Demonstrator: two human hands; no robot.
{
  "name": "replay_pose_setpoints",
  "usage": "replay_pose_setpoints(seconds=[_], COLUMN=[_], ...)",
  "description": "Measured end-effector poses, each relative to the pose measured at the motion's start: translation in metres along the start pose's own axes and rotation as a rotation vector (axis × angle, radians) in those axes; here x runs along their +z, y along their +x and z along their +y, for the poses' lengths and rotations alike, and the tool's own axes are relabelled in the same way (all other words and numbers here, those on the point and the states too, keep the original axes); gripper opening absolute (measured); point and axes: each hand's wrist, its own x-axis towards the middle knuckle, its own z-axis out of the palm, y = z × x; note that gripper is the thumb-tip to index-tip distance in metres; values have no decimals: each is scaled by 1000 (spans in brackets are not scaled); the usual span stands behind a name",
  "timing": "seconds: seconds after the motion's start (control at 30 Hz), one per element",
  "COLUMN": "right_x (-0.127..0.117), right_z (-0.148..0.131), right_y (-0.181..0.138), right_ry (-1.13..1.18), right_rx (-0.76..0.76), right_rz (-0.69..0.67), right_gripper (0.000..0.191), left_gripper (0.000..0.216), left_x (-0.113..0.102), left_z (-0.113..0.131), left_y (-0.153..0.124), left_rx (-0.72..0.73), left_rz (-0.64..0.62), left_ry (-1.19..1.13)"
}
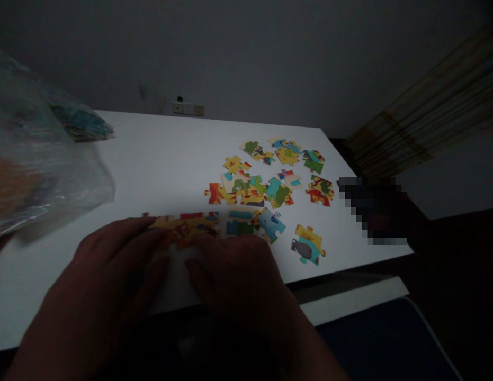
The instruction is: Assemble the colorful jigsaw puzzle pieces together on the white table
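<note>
Both of my hands rest near the front edge of a white table [159, 159]. My left hand [107, 270] lies palm down, its fingertips touching the left end of a joined strip of orange and yellow puzzle pieces [185, 225]. My right hand [234, 270] lies flat beside it, fingers pressing on the strip's right part. Several loose colourful puzzle pieces [270, 180] are scattered beyond the hands, toward the table's right side. A yellow and blue piece [308, 244] lies apart near the front right corner. The room is dim.
A crumpled clear plastic bag [35, 164] with blurred coloured contents fills the left side of the table. Wall sockets [188, 108] sit at the table's far edge. A striped curtain [437, 111] hangs at right. A dark blue surface [381, 338] lies below the table's front right.
</note>
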Motion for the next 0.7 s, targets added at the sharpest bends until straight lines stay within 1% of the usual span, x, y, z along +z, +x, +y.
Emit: replay_pose_setpoints(seconds=[0.13, 0.33, 0.4, 0.53, 0.67, 0.7], right_x=[-2, 4, 5, 0, -8, -9], right_z=[-1, 3, 3, 2, 0, 0], right_y=[0, 1, 1, 0, -2, -3], right_ry=[-42, -66, -58, -31, -12, -15], right_rx=[-8, -75, -83, -52, -22, -16], right_rz=[26, 128, 143, 90, 36, 27], right_gripper=[33, 33, 33, 34, 32, 32], left_gripper=[47, 46, 44, 44, 44, 44], left_x=[-4, -12, -15, -23, -26, -26], left_z=[-1, 9, 13, 22, 27, 27], left_y=[5, 10, 12, 17, 18, 18], left_rx=[25, -75, -97, -108, -125, -113], left_rz=[-37, -39, -35, -54, -77, -49], left_ry=[29, 16, 33, 50, 1, -14])
